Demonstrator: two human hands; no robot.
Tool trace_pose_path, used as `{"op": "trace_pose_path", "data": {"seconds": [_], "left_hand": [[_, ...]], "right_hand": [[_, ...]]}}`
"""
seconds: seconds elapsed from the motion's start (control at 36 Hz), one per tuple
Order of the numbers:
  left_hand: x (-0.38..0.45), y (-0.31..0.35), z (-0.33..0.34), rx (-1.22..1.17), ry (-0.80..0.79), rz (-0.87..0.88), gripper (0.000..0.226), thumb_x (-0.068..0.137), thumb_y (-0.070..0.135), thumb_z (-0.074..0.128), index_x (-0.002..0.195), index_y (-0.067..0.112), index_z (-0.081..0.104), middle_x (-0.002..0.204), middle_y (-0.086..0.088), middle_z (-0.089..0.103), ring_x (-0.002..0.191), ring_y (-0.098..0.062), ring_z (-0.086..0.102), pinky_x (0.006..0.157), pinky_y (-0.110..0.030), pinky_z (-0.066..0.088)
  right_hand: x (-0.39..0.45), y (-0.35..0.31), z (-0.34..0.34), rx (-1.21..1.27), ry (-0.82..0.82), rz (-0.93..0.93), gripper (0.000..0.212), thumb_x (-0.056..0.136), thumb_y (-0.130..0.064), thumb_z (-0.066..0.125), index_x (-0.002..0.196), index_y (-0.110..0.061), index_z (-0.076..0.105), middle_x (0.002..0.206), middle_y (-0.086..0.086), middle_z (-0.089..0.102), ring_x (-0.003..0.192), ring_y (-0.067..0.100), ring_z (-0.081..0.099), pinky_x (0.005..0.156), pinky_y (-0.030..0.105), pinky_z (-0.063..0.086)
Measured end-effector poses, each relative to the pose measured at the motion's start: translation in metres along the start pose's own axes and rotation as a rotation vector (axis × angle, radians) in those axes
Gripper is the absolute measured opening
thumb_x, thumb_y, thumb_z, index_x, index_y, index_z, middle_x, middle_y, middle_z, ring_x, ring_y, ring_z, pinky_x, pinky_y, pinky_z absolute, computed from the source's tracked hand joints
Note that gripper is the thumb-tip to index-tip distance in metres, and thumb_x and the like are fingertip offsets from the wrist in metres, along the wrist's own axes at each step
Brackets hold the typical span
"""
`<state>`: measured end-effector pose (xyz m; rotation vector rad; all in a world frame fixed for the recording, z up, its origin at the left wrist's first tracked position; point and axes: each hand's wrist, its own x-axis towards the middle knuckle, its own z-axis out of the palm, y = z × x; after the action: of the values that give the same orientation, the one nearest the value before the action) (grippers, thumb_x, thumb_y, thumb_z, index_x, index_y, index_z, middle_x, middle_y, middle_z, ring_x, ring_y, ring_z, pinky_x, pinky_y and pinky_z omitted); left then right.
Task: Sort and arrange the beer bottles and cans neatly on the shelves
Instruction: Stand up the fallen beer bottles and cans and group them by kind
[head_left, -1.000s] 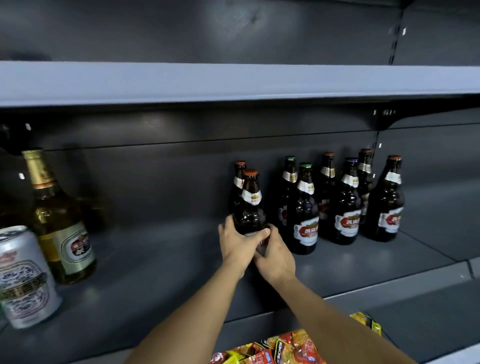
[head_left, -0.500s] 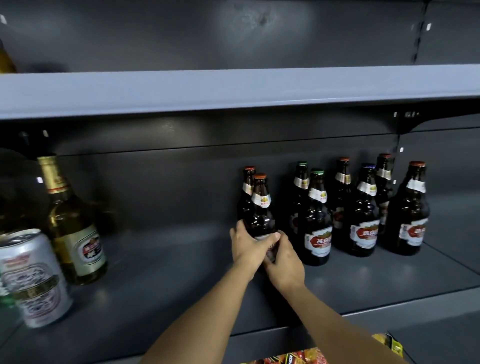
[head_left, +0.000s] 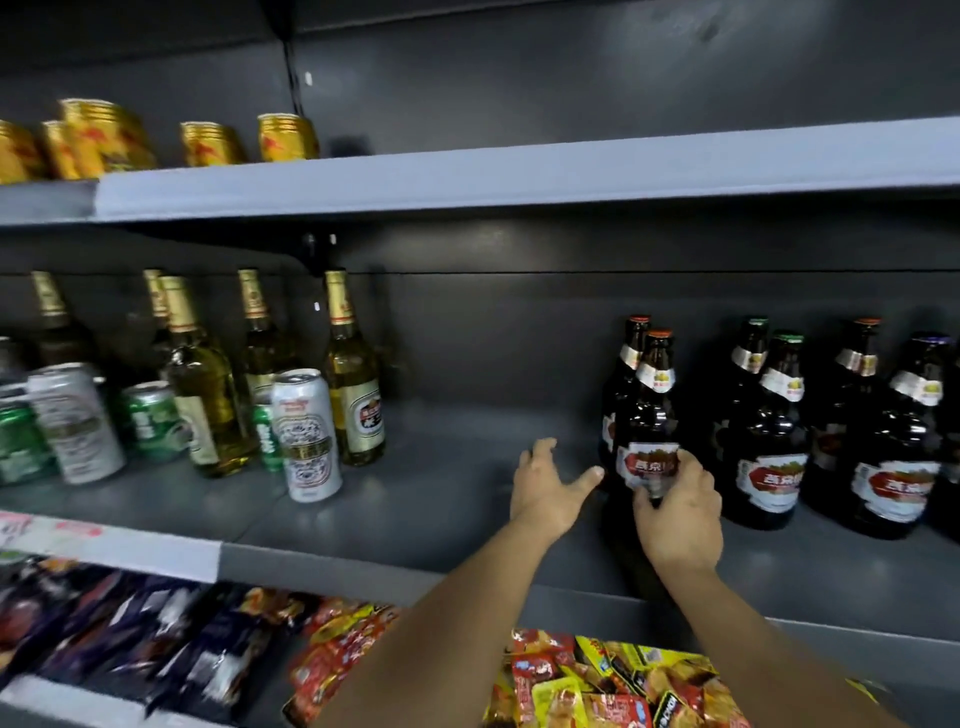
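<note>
Right half of the middle shelf (head_left: 467, 525) looks close to done: dark bottles (head_left: 769, 431) stood upright in short rows, front and back, labels facing out, reaching past the right edge of view. Leftmost dark bottle (head_left: 652, 415) upright at the front of its row, one more just behind it; right hand (head_left: 678, 512) wrapped round its lower body at the label, thumb and fingers curled on the glass, so probably a last nudge or label turn. Left hand (head_left: 548, 486) released, fingers spread and relaxed, hovering just beside that bottle, thumb tip close to the glass, contact not clear. Wide bare stretch of shelf between this group and the left one. Left side plainly unsorted: pale gold-necked bottles (head_left: 356, 379) mixed in among white cans (head_left: 306, 434) and green cans (head_left: 153, 418), at uneven depths, some cans in front of bottles, some half hidden, all somewhat blurred. Most of the remaining work judged to lie there: cans apart from bottles, like with like, fronts squared. Gold cans (head_left: 288, 136) on the upper shelf (head_left: 519, 176) loosely bunched at the left, too blurred to tell whether tidy. Snack packets (head_left: 597, 686) below, outside the task.
</note>
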<state>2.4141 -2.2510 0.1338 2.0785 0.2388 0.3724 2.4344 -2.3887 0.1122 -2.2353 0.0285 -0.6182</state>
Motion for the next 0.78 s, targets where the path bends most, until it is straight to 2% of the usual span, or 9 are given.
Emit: {"op": "trace_pose_path", "data": {"seconds": [0.11,0.25,0.42,0.64,0.78], "left_hand": [[-0.014,-0.016,-0.033,0.065,0.083,-0.039,0.067,0.089,0.047,0.063,0.143,0.018,0.037,0.144,-0.004,0.04,0.131,-0.021,0.043,0.106,-0.035,0.04],[-0.036,-0.035,-0.083,0.197,0.158,-0.05,0.064,0.093,0.047,0.057,0.144,0.015,0.036,0.144,-0.006,0.041,0.13,-0.024,0.046,0.102,-0.034,0.04],[-0.066,-0.064,-0.157,0.407,0.227,-0.035,0.061,0.097,0.049,0.048,0.145,0.015,0.036,0.147,-0.005,0.041,0.135,-0.023,0.039,0.111,-0.038,0.032],[-0.126,-0.139,-0.291,0.636,0.264,-0.123,0.06,0.098,0.052,0.042,0.146,0.015,0.036,0.149,-0.004,0.039,0.137,-0.023,0.035,0.113,-0.038,0.027],[-0.169,-0.191,-0.387,0.695,0.337,-0.237,0.062,0.098,0.053,0.04,0.146,0.014,0.035,0.153,-0.004,0.035,0.141,-0.022,0.03,0.115,-0.041,0.027]], "right_hand": [[-0.018,-0.018,0.002,-0.061,0.025,-0.015,0.054,0.083,-0.011,0.068,0.132,-0.003,0.046,0.127,0.023,0.051,0.114,0.044,0.046,0.09,0.051,0.042],[-0.045,-0.041,0.01,-0.119,-0.094,-0.062,0.051,0.086,-0.015,0.064,0.133,-0.006,0.046,0.129,0.021,0.05,0.119,0.042,0.044,0.091,0.049,0.04],[-0.08,-0.085,0.032,-0.289,-0.269,-0.138,0.053,0.092,-0.03,0.056,0.141,-0.02,0.037,0.14,0.006,0.046,0.129,0.028,0.04,0.103,0.042,0.033],[-0.162,-0.185,0.089,-0.291,-0.415,-0.234,0.05,0.094,-0.032,0.053,0.14,-0.023,0.038,0.141,0.004,0.047,0.13,0.027,0.041,0.105,0.043,0.032],[-0.238,-0.263,0.131,-0.321,-0.485,-0.413,0.043,0.094,-0.034,0.05,0.134,-0.023,0.04,0.138,0.002,0.047,0.127,0.025,0.043,0.102,0.04,0.034]]}}
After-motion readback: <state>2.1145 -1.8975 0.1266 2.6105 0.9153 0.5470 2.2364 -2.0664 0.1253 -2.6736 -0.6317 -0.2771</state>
